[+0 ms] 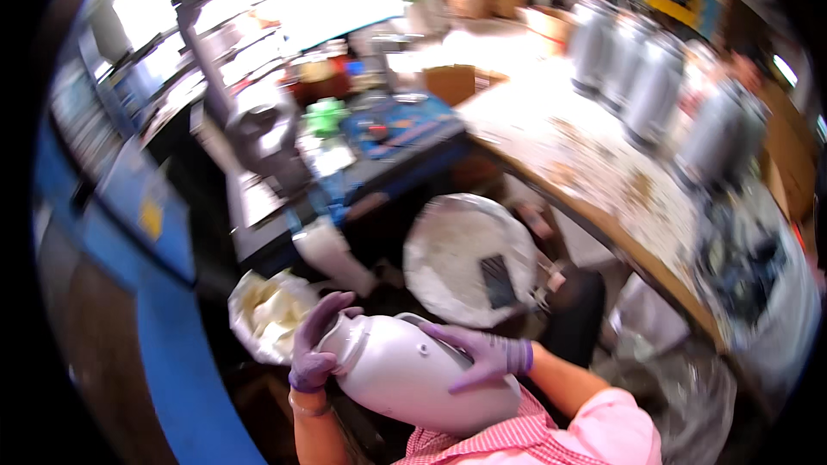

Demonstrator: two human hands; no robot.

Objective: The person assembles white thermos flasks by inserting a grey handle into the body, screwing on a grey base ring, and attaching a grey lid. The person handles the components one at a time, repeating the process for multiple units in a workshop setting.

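- Far ahead and left of the grip (487, 355): windows (155, 4), glaring white
- Ahead, slightly left: dark bench (398, 170), crowded and blurred
- From far ahead round to the right: long worktable (519, 112), pale and blotched on top, brown along the edge
- Well left: blue cabinet (138, 198)
- Nearer left: blue band (185, 370), floor or fixture hard to tell
- Far right, beyond the worktable: narrow bright light (785, 71)

Matt, knitted-looking cloth covers my left hand (312, 346) and right hand (489, 356). The bottle (405, 379) in my grip is smooth with a soft sheen; metal or plastic, I can't tell. My sleeve (613, 426) is matt cloth. Near right, a plastic bag (680, 396) looks glossy and crinkled; the table edge (594, 228) on the right looks wooden.
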